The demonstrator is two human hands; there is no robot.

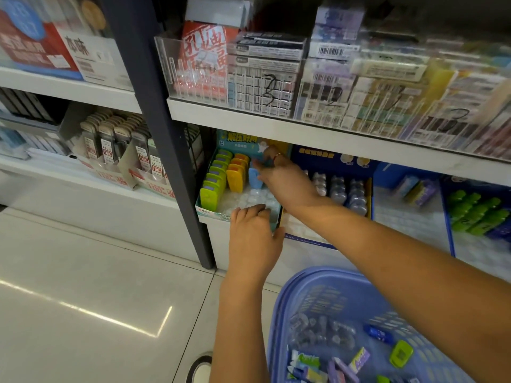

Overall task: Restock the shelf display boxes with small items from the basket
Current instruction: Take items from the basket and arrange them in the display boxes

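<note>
The floor is glossy pale tile (91,272) with a bright streak of reflected light. White laminate shelves (276,120) run across two bays, split by a dark navy metal upright (163,134).

On the lower shelf of the right bay stands a teal cardboard display box (206,210), open-topped, with a ribbed clear liner inside. It holds rows of small rounded plastic pieces standing on edge: a lime green row (213,183) at the left and an orange-yellow row (237,172) beside it.

The right hand (284,181), a ring on one finger, reaches into the box from the right. Its thumb and fingers are pinched on a light blue plastic piece (253,176) in the third row, though blur softens the fingertips. The left hand (253,236) grips the box's front wall, fingers curled over the rim.

Just beside it on the right is a dark blue cardboard box (331,158) of greyish clear-wrapped items, partly hidden by the right forearm. Farther right, another box holds green bottles (475,211).

Near the bottom edge of the view, under the right arm, sits a lavender-blue plastic basket (320,277) with slotted walls. Loose stock lies in it: a lime green piece (401,353), a blue piece (378,334) and purple packets (359,359).

The upper shelf carries clear acrylic dividers (171,67) packed with barcoded cartons.
</note>
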